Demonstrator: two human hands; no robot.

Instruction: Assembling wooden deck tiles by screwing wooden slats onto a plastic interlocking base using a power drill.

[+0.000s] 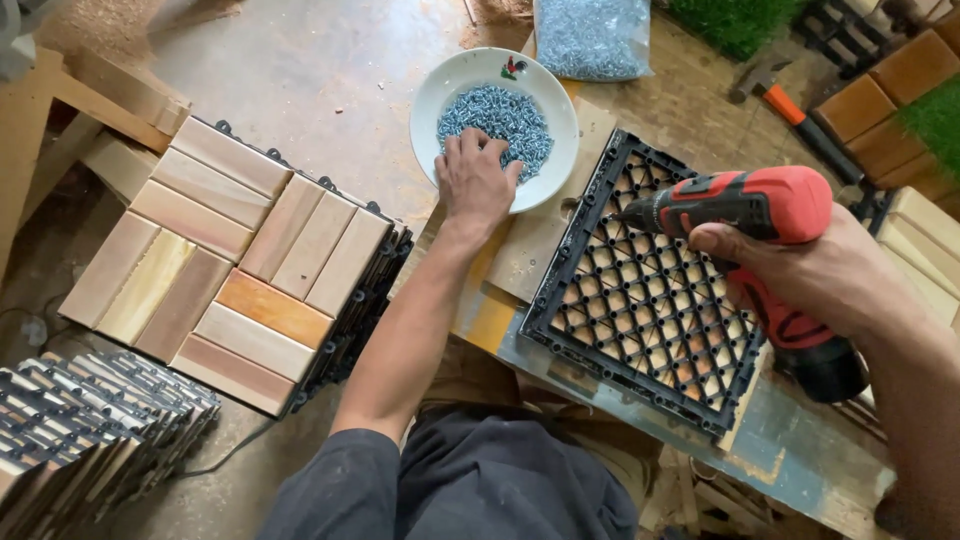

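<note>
My left hand (474,180) reaches into a white bowl (432,92) heaped with small silver screws (510,112); its fingertips are curled down among them. My right hand (825,272) grips a red and black cordless drill (760,205), held above a black plastic grid tile (640,300) that lies face down on the workbench (800,440). The drill's tip points left, over the tile's upper left part. Wooden slats show through the grid's holes.
A stack of finished wooden deck tiles (235,265) sits at the left, with more stacked tiles (85,430) at the lower left. A clear bag of screws (592,35) lies behind the bowl. A hammer (790,105) with an orange handle rests at the upper right, beside more tiles (900,80).
</note>
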